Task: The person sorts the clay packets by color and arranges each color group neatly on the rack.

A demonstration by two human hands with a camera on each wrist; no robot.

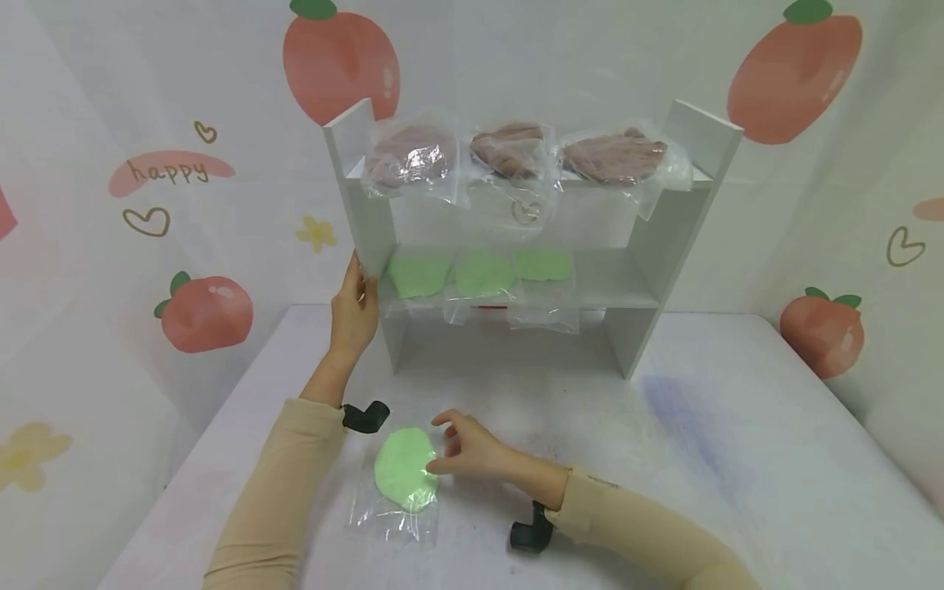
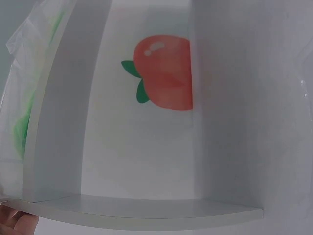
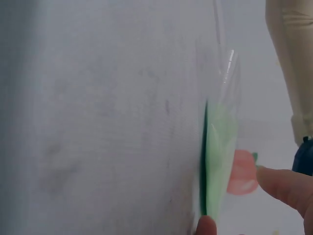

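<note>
My left hand (image 1: 356, 315) grips the outer left side panel of a white shelf unit (image 1: 640, 328), fingers bent at the panel's front edge. In the left wrist view, bent fingers (image 2: 22, 223) show beside that panel. On the table in front lies a clear plastic bag (image 1: 391, 524) with a flat, rounded light-green piece (image 1: 404, 471) inside. Over its right edge is my right hand (image 1: 475, 449), thumb and fingers spread apart, the thumb tip overlapping the green piece. The right wrist view shows the bagged green piece (image 3: 220, 156) between the separated thumb and finger.
Three bagged light-green pieces (image 1: 483, 272) lie in a row on the middle shelf, bag ends hanging over its front. Along the top shelf are three clear bags of brownish-pink contents (image 1: 615, 157). A fruit-printed white curtain (image 1: 472, 49) hangs behind the white table (image 1: 737, 442).
</note>
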